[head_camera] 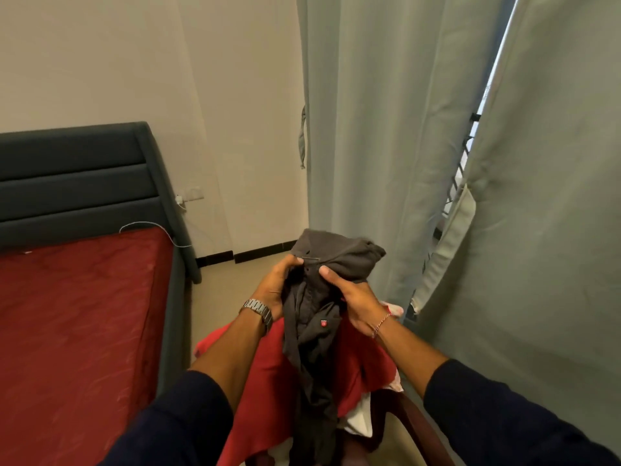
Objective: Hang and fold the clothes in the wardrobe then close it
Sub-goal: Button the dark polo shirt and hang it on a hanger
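I had only one view, from the wide-angle camera on the person's head. It looked forward and down, close over the shirt [322,297] held at lower centre. From the shirt, the bed [77,314] lay left, the curtain [386,129] right and behind, and the wall [168,62] above left.
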